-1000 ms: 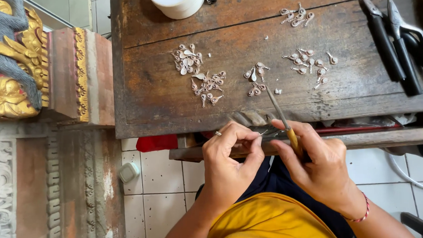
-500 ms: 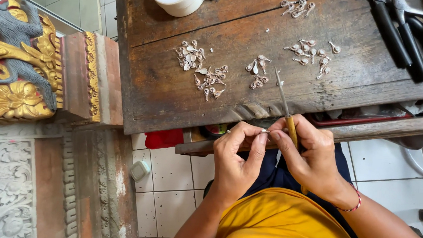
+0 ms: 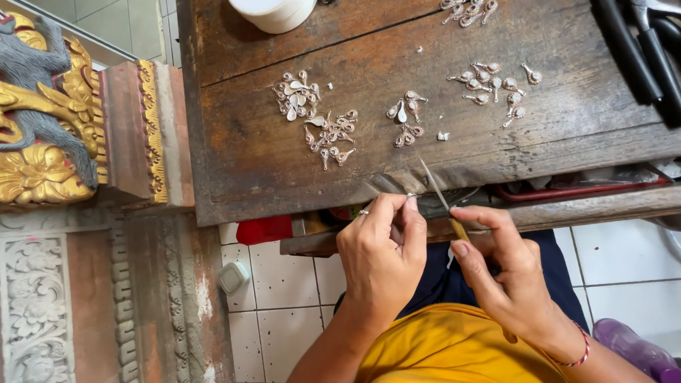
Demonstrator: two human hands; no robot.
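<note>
1. Wooden worktop point(image 3: 279, 173) fills the top of the view. Both hands sit at its near edge, at about 6 o'clock.
2. Left hand point(image 3: 380, 252) is closed in a pinch on something very small. It is too tiny to make out.
3. Right hand point(image 3: 507, 274) is closed on a thin tool point(image 3: 442, 201) with a yellow grip. The metal tip points up to 11 o'clock.
4. Half a second ago the hands were in nearly the same spot. The tool has tipped a little to the left, so the same fine work goes on.
5. Small silver pieces point(image 3: 324, 125) lie in little heaps at 12 o'clock from the hands.
6. White tub point(image 3: 271, 1) is cut off at the top edge. Dark pliers point(image 3: 647, 52) at 1 o'clock are cut off too.
7. Gold carving point(image 3: 26, 113) stands at 9 o'clock.
</note>
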